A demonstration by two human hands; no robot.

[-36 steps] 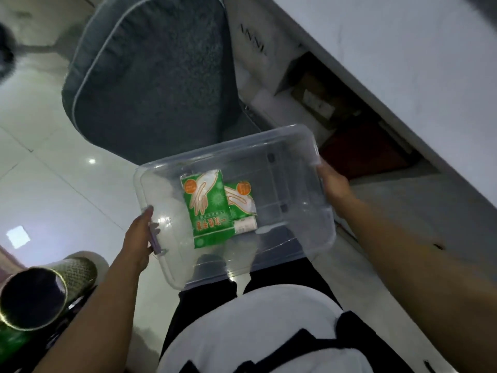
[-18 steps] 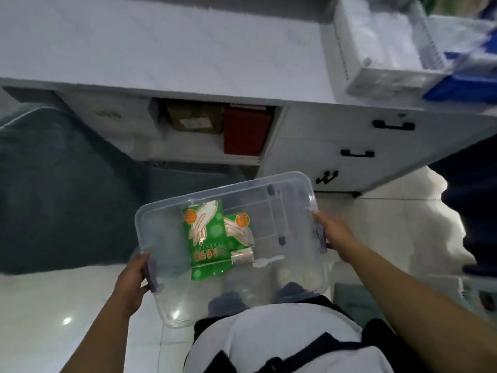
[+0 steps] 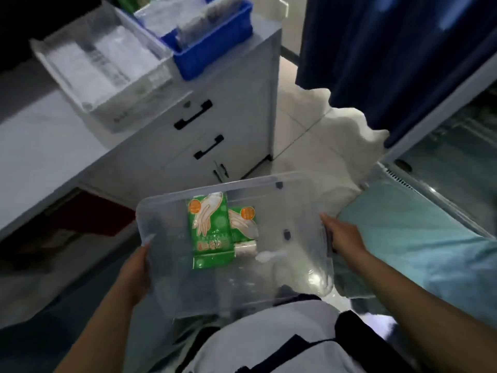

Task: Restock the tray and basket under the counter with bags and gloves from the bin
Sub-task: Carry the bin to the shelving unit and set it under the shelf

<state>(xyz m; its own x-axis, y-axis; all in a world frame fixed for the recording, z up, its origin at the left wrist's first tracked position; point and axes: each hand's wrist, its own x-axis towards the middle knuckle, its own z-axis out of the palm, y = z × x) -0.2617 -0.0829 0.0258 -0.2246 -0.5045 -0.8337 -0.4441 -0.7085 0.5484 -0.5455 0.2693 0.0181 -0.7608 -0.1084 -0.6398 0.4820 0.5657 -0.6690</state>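
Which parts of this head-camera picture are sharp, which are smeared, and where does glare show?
Head view: the green glove packets in the clear bin read fairly sharp; the white tray and blue basket on the counter are motion-smeared; glare sits on the bin's right wall; wide-angle lens bends the cabinet edges.

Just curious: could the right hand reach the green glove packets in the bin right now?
Probably not yet: the right hand grips the clear bin by its end. The glove packets lie uncovered inside, so nothing else blocks them.
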